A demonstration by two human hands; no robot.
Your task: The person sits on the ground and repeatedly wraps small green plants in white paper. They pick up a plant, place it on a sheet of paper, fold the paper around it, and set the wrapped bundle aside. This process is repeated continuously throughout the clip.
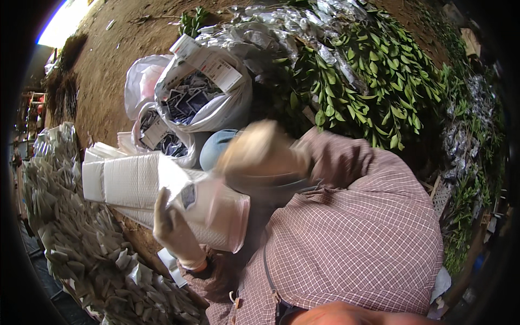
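My left hand (174, 235), in a pale glove, holds the edge of a white, glossy plastic bag (174, 174). This bag lies over a stack of white padded sheets or bags (130, 178) with a quilted surface. A small dark packet (188, 196) shows beside my left fingers, partly behind clear film. My right hand (260, 156), also gloved, is strongly blurred above my lap, near my blue-clad knee (215, 148). Its fingers cannot be made out, nor whether anything is in them. Beyond the knee, a white plastic sack (227, 111) holds many small dark packets (185, 103).
A smaller sack (189, 156) of packets stands against the large one; labels with writing lie on both. Leafy green branches (365, 81) and crumpled clear plastic (260, 32) lie to my right. Left of me spreads a long pile of filled pale bags (101, 243). The floor (105, 69) is brown earth.
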